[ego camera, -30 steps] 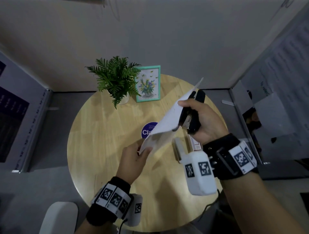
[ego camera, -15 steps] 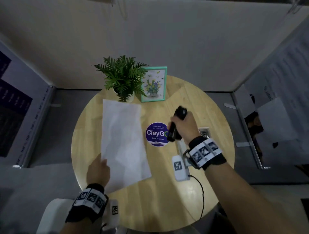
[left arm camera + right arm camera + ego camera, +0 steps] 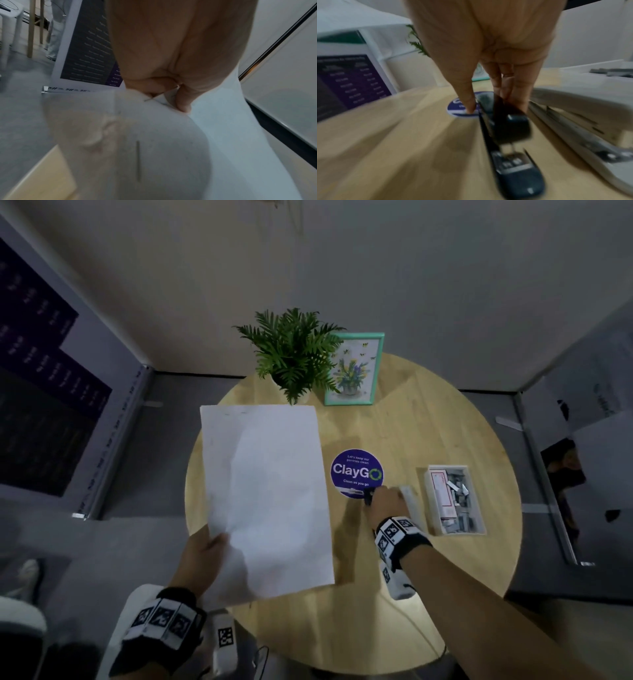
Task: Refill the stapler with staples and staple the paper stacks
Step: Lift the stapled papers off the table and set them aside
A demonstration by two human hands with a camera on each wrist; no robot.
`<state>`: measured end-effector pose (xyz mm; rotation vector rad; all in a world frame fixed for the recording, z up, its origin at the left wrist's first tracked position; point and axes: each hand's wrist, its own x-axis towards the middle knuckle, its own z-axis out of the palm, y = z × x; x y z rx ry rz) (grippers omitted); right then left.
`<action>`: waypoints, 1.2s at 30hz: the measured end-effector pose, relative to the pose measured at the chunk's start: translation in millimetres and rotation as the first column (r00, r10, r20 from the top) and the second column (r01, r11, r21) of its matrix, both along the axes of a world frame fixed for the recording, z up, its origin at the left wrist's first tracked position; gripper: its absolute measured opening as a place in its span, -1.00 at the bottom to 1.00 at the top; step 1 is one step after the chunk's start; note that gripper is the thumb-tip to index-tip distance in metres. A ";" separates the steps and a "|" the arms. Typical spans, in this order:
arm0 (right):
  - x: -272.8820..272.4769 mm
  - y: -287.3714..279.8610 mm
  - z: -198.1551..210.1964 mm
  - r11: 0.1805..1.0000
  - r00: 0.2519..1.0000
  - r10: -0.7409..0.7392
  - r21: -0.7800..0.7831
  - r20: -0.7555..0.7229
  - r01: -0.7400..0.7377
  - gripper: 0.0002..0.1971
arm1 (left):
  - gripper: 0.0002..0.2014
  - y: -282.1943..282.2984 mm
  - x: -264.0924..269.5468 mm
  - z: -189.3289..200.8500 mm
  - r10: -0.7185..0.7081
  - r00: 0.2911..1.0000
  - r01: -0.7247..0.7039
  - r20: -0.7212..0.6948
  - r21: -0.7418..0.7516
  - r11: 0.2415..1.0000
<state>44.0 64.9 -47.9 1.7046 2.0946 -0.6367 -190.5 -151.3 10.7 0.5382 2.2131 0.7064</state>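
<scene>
A white paper stack [image 3: 267, 494] lies flat on the left half of the round wooden table [image 3: 394, 621]. My left hand [image 3: 214, 542] pinches its near left corner, thumb [image 3: 183, 102] on top; a staple [image 3: 138, 161] shows in the sheet. My right hand [image 3: 380, 498] grips a black stapler [image 3: 510, 128] between thumb and fingers, low on the table beside the purple sticker. In the head view only the tip of the black stapler [image 3: 368, 497] shows past the hand. A white stapler [image 3: 573, 115] lies just right of it.
A clear box of staples [image 3: 452, 498] sits at the table's right. A purple round sticker [image 3: 356, 472] marks the middle. A potted fern [image 3: 294, 354] and a framed picture [image 3: 352, 369] stand at the back edge. Display boards flank the table.
The paper stack went from being held up in the air to lying flat on the table's left. My right hand brought the black stapler down to the tabletop by the sticker.
</scene>
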 end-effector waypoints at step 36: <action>-335.0 -90.3 107.2 0.916 0.557 -0.335 -0.401 -0.760 0.003 -0.93 | -0.94 -144.0 -295.2 78.9 0.273 0.956 -0.292 0.104 0.342 0.893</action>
